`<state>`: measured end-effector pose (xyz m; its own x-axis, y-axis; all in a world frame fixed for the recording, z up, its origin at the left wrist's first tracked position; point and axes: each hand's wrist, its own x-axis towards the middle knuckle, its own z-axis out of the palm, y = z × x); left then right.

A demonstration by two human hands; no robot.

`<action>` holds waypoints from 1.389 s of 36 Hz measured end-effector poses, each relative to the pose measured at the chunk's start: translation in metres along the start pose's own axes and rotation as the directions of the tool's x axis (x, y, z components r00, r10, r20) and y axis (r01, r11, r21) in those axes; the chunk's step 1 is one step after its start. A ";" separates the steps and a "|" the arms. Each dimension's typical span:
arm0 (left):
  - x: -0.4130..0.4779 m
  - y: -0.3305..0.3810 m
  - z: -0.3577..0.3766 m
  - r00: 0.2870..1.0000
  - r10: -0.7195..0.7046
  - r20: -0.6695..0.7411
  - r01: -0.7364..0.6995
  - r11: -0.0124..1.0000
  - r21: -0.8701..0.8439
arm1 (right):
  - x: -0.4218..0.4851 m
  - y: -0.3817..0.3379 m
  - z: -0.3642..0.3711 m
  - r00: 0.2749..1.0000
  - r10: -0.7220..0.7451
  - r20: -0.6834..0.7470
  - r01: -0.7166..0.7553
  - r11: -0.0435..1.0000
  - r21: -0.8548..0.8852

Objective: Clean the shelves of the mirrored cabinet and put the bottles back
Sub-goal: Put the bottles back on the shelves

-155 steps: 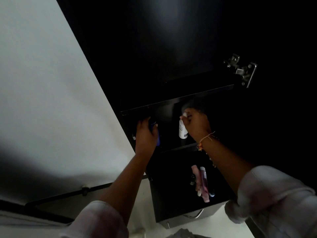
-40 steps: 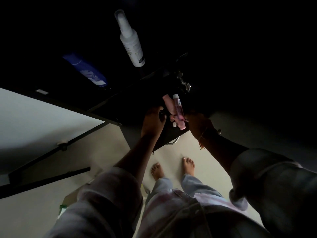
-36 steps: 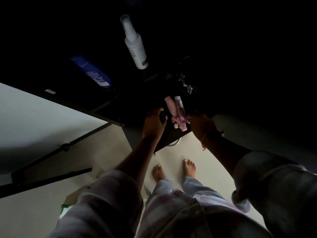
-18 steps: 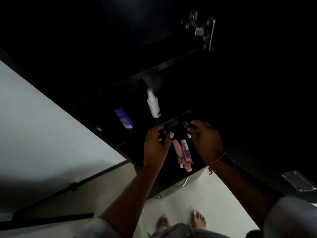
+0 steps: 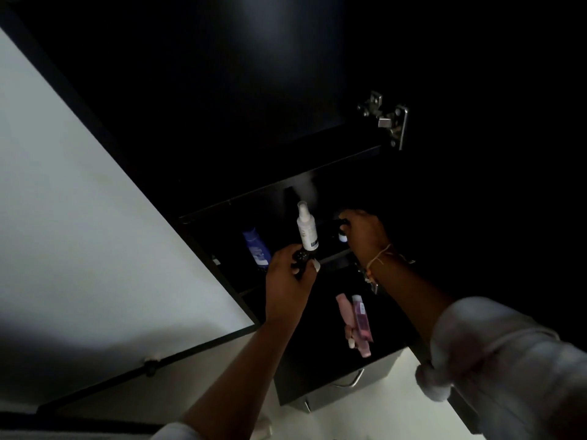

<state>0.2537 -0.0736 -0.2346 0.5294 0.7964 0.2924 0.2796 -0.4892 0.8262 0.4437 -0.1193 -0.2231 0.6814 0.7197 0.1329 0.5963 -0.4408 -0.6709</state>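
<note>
The dark cabinet (image 5: 286, 192) is open and seen from below. On its upper shelf stand a white spray bottle (image 5: 306, 226) and a blue bottle (image 5: 255, 247). My left hand (image 5: 287, 282) grips a small dark bottle (image 5: 301, 258) with a pale end, just below the spray bottle. My right hand (image 5: 365, 231) reaches onto the same shelf and holds a small dark bottle with a white base (image 5: 343, 230). Two pink bottles (image 5: 354, 319) stand on the lower shelf between my forearms.
A metal hinge (image 5: 386, 117) sits at the cabinet's upper right. A white wall (image 5: 79, 217) lies to the left with a dark rail (image 5: 149, 368) across it. A metal handle (image 5: 354, 381) shows under the cabinet.
The view tilted up from my feet to the cabinet. Both hands rose from the lower shelf by the pink bottles to the upper shelf, each now holding a small dark bottle.
</note>
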 end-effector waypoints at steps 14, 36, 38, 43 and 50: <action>0.002 0.000 -0.009 0.999 -0.038 -0.001 0.038 0.999 0.033 | 0.025 0.007 0.009 0.996 -0.010 0.085 0.014 0.999 -0.050; 0.007 0.039 -0.040 0.987 0.075 -0.142 -0.070 0.997 0.035 | -0.032 -0.024 -0.013 0.943 -0.159 -0.294 0.195 0.976 0.100; 0.012 0.056 -0.054 0.967 0.147 -0.207 -0.141 0.989 0.043 | -0.048 -0.042 -0.022 0.896 -0.226 -0.381 0.296 0.946 0.135; 0.029 0.103 -0.095 0.879 0.330 -0.344 -0.318 0.944 0.092 | -0.060 -0.092 -0.050 0.780 -0.418 -0.465 0.522 0.845 0.115; 0.082 0.116 -0.131 0.868 0.348 -0.354 -0.265 0.928 0.263 | -0.020 -0.133 -0.069 0.764 -0.530 -0.368 0.563 0.826 -0.021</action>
<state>0.2247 -0.0182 -0.0516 0.2736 0.6473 0.7115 0.3298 -0.7580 0.5628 0.3803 -0.1123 -0.0859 0.3605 0.5865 0.7253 0.8853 0.0298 -0.4641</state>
